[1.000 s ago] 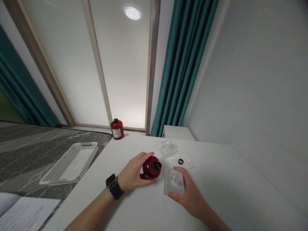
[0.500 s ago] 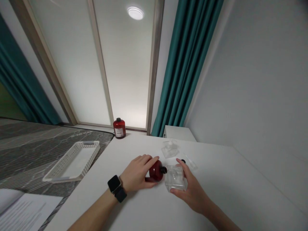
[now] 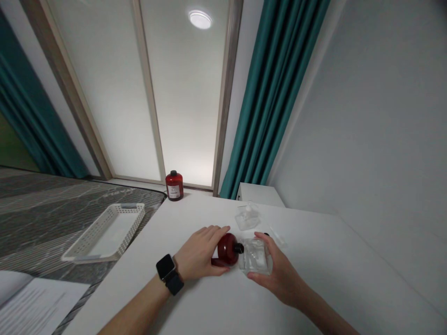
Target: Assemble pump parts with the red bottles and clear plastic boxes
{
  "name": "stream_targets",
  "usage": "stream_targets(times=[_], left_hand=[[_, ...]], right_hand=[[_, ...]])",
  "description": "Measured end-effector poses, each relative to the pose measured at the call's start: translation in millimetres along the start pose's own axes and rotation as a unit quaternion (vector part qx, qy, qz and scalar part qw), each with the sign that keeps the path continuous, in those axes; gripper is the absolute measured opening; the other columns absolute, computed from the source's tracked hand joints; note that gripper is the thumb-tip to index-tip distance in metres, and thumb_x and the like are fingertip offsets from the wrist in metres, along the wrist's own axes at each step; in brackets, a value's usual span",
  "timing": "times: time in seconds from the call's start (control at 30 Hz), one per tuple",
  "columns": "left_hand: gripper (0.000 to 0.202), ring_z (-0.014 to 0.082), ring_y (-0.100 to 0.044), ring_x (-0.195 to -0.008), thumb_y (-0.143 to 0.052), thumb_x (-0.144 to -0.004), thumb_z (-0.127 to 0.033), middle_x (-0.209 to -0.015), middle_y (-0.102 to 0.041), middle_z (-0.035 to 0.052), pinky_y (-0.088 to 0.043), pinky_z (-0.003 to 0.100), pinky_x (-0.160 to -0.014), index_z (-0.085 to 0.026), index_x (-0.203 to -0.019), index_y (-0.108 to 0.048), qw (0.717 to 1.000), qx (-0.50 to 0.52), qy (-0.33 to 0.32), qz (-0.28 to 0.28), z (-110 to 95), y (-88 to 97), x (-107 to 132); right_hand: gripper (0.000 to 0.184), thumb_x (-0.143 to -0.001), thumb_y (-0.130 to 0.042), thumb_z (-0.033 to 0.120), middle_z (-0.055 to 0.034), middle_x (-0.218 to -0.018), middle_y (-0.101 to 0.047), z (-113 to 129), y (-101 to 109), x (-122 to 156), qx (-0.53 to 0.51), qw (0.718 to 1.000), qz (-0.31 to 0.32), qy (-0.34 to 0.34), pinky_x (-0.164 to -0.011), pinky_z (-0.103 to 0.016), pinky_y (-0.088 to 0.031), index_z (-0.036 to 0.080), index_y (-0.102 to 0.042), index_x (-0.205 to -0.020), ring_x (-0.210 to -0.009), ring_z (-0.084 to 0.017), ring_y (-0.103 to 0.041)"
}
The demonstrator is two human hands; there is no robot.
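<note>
My left hand, with a black watch on the wrist, is wrapped round a dark red bottle. The bottle lies tipped on its side, its black neck pointing right. Between the thumb and fingers of my right hand is a clear square container, with its near end beside the bottle's neck. Whether neck and container touch I cannot tell. A small black piece shows partly behind my right fingers. Behind the hands lies a clear plastic bag.
A second red bottle with a black cap and white label stands at the white table's far left corner. On the grey surface to the left are a white perforated basket and an open booklet. A white cabinet stands beyond the table.
The clear container has tilted slightly in my right hand, and the red bottle's neck has shifted a little right and down. Both hands keep their holds.
</note>
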State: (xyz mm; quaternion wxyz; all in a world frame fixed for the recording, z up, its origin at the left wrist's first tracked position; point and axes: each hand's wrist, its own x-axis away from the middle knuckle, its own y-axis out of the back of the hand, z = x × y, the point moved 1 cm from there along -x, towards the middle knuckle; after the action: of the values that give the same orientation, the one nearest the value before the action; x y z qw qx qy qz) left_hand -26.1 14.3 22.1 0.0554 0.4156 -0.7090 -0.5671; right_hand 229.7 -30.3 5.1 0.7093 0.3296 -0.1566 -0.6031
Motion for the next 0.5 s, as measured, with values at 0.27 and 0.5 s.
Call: stream_targets(times=[0.27,0.5], left_hand=[[0.079,0.0355,-0.063,-0.105,-0.080,-0.069,-0.038,-0.119,-0.064,0.0143,-0.051,0.049,-0.091,-0.017,-0.135,-0.042,1.000,0.002,0.008,-0.004,0,2.8,0],[0.078,0.0347,-0.063,-0.102,-0.078,-0.072,-0.041,-0.120,-0.063,0.0146,-0.052,0.048,-0.087,-0.020,-0.138,-0.041,1.000,-0.018,-0.008,-0.005,1,3.7,0]], right_hand=[[0.088,-0.069,-0.077,0.021,-0.0163,-0.150,-0.045,12,7,-7,0.020,1.000,0.011,0.020,-0.117,-0.055,-0.030,0.022,-0.035,-0.147,-0.141,-0.033,-0.041],[0.094,-0.072,-0.076,0.022,-0.0150,-0.150,-0.045,16,12,-7,0.032,0.999,0.026,0.031,-0.118,-0.053,-0.029,0.023,-0.028,-0.153,-0.141,-0.031,-0.041]])
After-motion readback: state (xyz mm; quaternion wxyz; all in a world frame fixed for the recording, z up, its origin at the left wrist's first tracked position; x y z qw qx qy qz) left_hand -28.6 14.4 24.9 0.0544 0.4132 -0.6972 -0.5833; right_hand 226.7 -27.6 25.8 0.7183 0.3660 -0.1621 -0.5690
